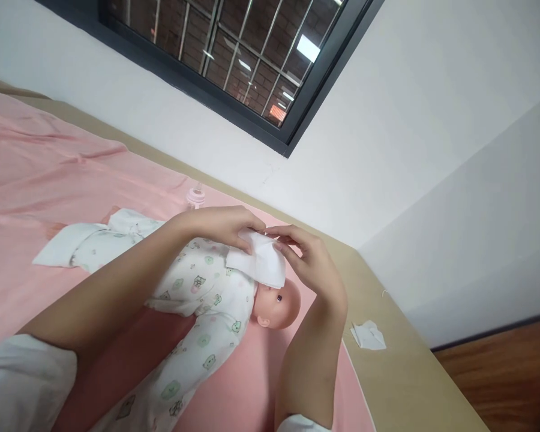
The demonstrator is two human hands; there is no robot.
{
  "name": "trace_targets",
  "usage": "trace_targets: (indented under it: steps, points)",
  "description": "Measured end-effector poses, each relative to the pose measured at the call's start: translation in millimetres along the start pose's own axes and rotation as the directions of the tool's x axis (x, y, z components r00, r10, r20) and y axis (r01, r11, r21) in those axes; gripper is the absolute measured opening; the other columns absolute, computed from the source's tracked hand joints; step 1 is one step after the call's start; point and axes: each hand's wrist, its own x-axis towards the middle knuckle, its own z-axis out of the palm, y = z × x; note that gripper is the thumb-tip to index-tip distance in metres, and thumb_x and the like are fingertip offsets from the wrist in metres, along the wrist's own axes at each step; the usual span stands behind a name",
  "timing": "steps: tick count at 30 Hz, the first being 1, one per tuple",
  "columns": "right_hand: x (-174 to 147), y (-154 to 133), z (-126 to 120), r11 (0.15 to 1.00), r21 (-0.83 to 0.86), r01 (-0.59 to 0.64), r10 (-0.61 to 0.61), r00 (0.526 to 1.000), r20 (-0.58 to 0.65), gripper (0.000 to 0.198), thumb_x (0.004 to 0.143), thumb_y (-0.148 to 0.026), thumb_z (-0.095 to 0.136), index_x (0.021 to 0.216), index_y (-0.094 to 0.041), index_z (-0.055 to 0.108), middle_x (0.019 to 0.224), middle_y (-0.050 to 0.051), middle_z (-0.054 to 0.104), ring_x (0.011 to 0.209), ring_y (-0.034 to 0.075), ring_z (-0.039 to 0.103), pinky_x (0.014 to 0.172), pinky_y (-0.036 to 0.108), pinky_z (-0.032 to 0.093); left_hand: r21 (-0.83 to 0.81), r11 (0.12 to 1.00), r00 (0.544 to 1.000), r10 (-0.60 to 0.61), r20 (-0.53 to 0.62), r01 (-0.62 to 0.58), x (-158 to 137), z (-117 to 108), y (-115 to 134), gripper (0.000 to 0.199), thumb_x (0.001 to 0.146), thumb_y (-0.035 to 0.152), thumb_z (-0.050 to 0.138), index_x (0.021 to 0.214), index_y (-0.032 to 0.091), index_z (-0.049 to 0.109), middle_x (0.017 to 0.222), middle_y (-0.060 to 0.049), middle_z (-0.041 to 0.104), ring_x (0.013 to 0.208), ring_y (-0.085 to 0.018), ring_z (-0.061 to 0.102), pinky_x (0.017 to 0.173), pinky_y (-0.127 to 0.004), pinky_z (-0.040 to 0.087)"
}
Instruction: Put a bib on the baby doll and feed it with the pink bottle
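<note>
A baby doll (pixel 289 304) in white pyjamas with a green animal print lies on its back, its head toward the right. Above its neck and face is a white tissue (pixel 270 264), which covers part of the face. My left hand (pixel 229 227) pinches the tissue's left upper part between thumb and fingers. At the upper right edge, my right hand (pixel 306 258) grips the same tissue with its thumb and fingertips. One eye and one ear of the doll show below the tissue.
A pink-capped baby bottle (pixel 195 197) stands behind the doll, partly hidden by my left arm. Pink cloth (pixel 234 384) lies under the doll. A crumpled tissue (pixel 369 335) rests on the tan table surface (pixel 387 384) at the right. Behind are a wall and a barred window (pixel 288 141).
</note>
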Motion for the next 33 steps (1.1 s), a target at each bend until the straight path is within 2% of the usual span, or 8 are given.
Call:
trace_targets:
  steps: [3,8,14,21,25,27,31,33]
  points:
    - [1,4,0,1.0,-0.008,0.011,-0.012,0.999,-0.041,0.025,0.093,-0.019,0.056,0.11,-0.027,0.071,0.108,0.003,0.074,0.092,0.017,0.069,0.088,0.035,0.056,0.051,0.998,0.999,-0.048,-0.003,0.049,1,1,-3,0.022,0.083,0.03,0.065,0.103,0.02,0.067,0.084,0.001,0.068,0.072,-0.016,0.058,0.061,-0.024,0.036]
    - [0,9,-2,1.0,0.007,0.023,-0.022,0.995,-0.097,0.022,0.095,-0.025,0.056,0.111,-0.028,0.07,0.109,0.004,0.073,0.098,0.018,0.069,0.09,0.035,0.056,0.018,1.0,0.999,-0.015,-0.03,0.016,1,2,-8,0.018,0.086,0.035,0.065,0.086,0.017,0.067,0.079,0.0,0.067,0.07,-0.016,0.058,0.062,-0.025,0.038]
    - [-1,13,-4,0.998,0.059,0.013,0.0,0.978,-0.21,0.024,0.092,-0.037,0.063,0.113,-0.026,0.063,0.112,0.006,0.07,0.092,0.017,0.068,0.089,0.036,0.056,-0.12,0.97,0.969,0.192,-0.155,-0.211,-1,0,0,0.017,0.085,0.036,0.07,0.091,0.02,0.075,0.108,-0.004,0.067,0.101,-0.019,0.063,0.087,-0.027,0.047]
    - [7,24,5,0.98,0.183,-0.079,0.117,0.971,-0.209,0.05,0.087,-0.046,0.067,0.129,-0.031,0.044,0.134,0.008,0.057,0.086,0.013,0.068,0.085,0.033,0.059,-0.162,0.954,0.904,0.173,-0.39,-0.253,-1,3,17,0.016,0.082,0.039,0.074,0.084,0.025,0.079,0.14,-0.005,0.058,0.13,-0.027,0.052,0.106,-0.04,0.043]
    - [10,27,9,0.981,0.18,-0.078,0.107,0.981,-0.159,0.058,0.087,-0.051,0.065,0.136,-0.033,0.039,0.141,0.009,0.051,0.093,0.014,0.067,0.084,0.031,0.059,-0.269,0.936,0.896,0.092,-0.435,-0.227,0,8,25,0.016,0.081,0.034,0.074,0.092,0.022,0.079,0.117,-0.006,0.072,0.122,-0.025,0.058,0.101,-0.037,0.047]
    - [10,29,7,0.98,0.177,-0.087,0.113,0.983,-0.147,0.06,0.086,-0.053,0.065,0.137,-0.033,0.039,0.143,0.008,0.05,0.099,0.015,0.067,0.086,0.031,0.059,-0.317,0.927,0.872,0.02,-0.489,-0.2,1,9,30,0.017,0.08,0.032,0.075,0.091,0.018,0.077,0.103,-0.006,0.075,0.111,-0.023,0.063,0.095,-0.034,0.049]
    - [4,39,-3,0.962,0.226,-0.152,0.19,0.969,-0.159,0.053,0.083,-0.047,0.07,0.129,-0.03,0.049,0.134,0.008,0.058,0.106,0.018,0.066,0.092,0.034,0.057,-0.344,0.929,0.755,-0.127,-0.644,-0.137,-1,8,39,0.019,0.078,0.032,0.076,0.076,0.014,0.068,0.082,-0.003,0.07,0.08,-0.016,0.06,0.072,-0.026,0.047]
    - [0,48,-11,0.946,0.27,-0.181,0.237,0.953,-0.191,0.049,0.08,-0.042,0.072,0.123,-0.028,0.053,0.131,0.008,0.06,0.105,0.019,0.067,0.092,0.035,0.056,-0.342,0.938,0.77,-0.173,-0.615,-0.062,-2,8,41,0.023,0.079,0.035,0.073,0.074,0.014,0.065,0.071,0.0,0.061,0.068,-0.013,0.053,0.061,-0.025,0.041]
